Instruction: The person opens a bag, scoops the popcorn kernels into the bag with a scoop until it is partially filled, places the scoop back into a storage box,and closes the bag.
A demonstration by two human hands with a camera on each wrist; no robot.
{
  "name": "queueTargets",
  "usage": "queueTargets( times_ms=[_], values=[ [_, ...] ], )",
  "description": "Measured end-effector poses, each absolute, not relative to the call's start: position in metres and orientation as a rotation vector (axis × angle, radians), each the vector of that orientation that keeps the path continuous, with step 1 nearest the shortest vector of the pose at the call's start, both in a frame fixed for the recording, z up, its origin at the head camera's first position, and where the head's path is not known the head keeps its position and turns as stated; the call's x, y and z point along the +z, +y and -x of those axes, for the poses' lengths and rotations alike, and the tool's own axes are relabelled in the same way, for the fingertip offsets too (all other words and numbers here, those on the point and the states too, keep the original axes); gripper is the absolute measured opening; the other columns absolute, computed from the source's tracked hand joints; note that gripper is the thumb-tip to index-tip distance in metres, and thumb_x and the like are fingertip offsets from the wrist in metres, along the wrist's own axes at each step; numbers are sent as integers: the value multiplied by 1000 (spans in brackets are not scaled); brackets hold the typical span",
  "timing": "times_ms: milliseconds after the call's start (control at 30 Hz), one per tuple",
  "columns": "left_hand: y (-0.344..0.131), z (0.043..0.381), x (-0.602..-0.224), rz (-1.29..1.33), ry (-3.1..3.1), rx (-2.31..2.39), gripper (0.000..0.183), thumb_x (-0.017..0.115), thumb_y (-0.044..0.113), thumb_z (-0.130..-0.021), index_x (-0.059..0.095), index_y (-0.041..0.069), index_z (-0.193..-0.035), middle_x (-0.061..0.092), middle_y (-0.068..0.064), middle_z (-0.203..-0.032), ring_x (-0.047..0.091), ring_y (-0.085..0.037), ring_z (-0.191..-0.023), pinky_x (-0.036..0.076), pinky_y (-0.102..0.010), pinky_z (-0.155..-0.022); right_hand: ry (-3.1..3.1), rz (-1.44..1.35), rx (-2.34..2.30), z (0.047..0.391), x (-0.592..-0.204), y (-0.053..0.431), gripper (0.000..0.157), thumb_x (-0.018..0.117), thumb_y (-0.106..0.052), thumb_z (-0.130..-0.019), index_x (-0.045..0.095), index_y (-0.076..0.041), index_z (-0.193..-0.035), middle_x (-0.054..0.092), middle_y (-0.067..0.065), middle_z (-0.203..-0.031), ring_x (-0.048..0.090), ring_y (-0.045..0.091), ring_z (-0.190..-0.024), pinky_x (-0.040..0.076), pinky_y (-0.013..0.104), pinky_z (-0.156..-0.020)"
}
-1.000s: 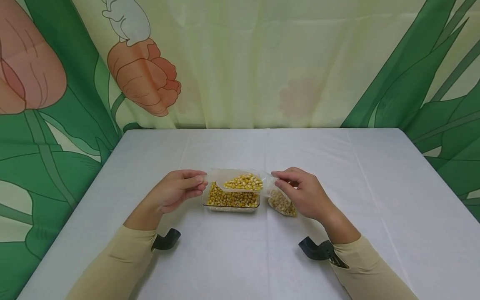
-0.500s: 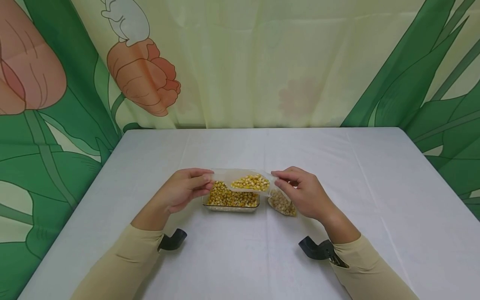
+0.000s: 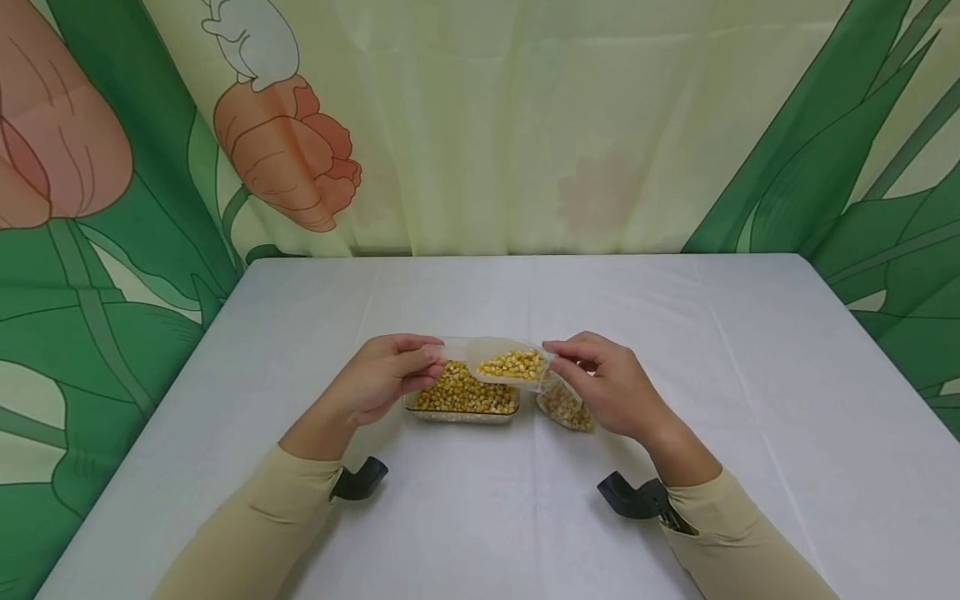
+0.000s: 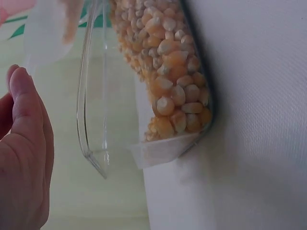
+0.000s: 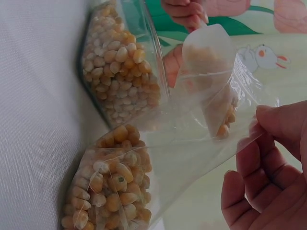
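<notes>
My left hand (image 3: pixel 386 379) pinches the handle of a translucent white scoop (image 5: pixel 207 57) heaped with yellow corn kernels (image 3: pixel 513 365). The scoop is above a clear rectangular container (image 3: pixel 461 417) full of corn kernels. In the right wrist view its front end lies within the mouth of a clear plastic bag (image 5: pixel 180 155), some kernels near the tip. My right hand (image 3: pixel 609 382) pinches the bag's upper edge between thumb and fingers. Corn kernels (image 5: pixel 112 187) fill the bag's bottom, which rests on the table right of the container.
A white cloth covers the table (image 3: pixel 480 517). Behind it hangs a pale curtain (image 3: pixel 510 150) with printed plants and a rabbit. Black curved pieces (image 3: pixel 362 479) stick out from both sleeves near the wrists.
My left hand has moved right with the loaded scoop, from over the container to the bag's mouth. The right hand and bag have stayed nearly still.
</notes>
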State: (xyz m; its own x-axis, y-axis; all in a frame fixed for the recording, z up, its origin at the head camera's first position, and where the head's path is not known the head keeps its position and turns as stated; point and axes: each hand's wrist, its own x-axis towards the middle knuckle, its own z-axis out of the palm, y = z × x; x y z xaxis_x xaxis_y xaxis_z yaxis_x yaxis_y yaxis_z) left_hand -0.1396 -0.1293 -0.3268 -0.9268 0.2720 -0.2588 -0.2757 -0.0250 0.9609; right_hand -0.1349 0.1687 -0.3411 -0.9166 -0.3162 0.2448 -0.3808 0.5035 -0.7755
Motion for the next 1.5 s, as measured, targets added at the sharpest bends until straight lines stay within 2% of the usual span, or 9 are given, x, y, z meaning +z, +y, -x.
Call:
queueTargets(
  times_ms=[333,567,767,1000,1400,1500],
  values=[
    [-120,139,-330,16,1908,2034,33,52,-1,-103,48,-19,-130,69,-5,-88,67,-8,-78,57,-20,-74,-2648,-636,1402,135,-340,169,24,66,-5,-97,72,-2,-120,68,-1,-97,57,18,-87,50,27,-72],
    [-114,136,-332,17,1961,2005,32,55,2,-102,51,-17,-127,69,-15,-97,67,-10,-79,58,-22,-75,-2635,-640,1413,135,-341,168,23,67,-4,-96,73,-3,-118,67,-1,-96,58,18,-86,50,26,-71],
    [-110,134,-330,-15,1983,2007,32,57,4,-102,53,-16,-127,70,-16,-99,68,-11,-81,58,-24,-76,-2632,-637,1415,136,-341,169,23,67,-4,-96,73,-3,-118,68,-1,-96,58,18,-86,51,26,-70],
    [-105,131,-323,-28,1976,2018,31,58,5,-102,56,-12,-127,67,-26,-110,69,-12,-84,58,-26,-79,-2634,-633,1420,136,-341,169,23,67,-4,-96,74,-3,-118,68,-1,-97,59,18,-87,51,26,-71],
    [-103,128,-312,-98,2002,2049,31,59,5,-101,57,-13,-126,68,-22,-105,69,-13,-85,58,-28,-80,-2631,-631,1421,136,-341,169,23,67,-4,-96,74,-4,-117,68,-1,-97,60,18,-87,52,26,-72],
    [-105,127,-310,-128,2004,2069,31,58,3,-101,55,-15,-127,70,-17,-100,69,-12,-84,58,-27,-80,-2630,-632,1420,136,-341,169,23,67,-4,-96,74,-4,-117,68,-1,-98,60,17,-88,52,26,-72]
  ],
)
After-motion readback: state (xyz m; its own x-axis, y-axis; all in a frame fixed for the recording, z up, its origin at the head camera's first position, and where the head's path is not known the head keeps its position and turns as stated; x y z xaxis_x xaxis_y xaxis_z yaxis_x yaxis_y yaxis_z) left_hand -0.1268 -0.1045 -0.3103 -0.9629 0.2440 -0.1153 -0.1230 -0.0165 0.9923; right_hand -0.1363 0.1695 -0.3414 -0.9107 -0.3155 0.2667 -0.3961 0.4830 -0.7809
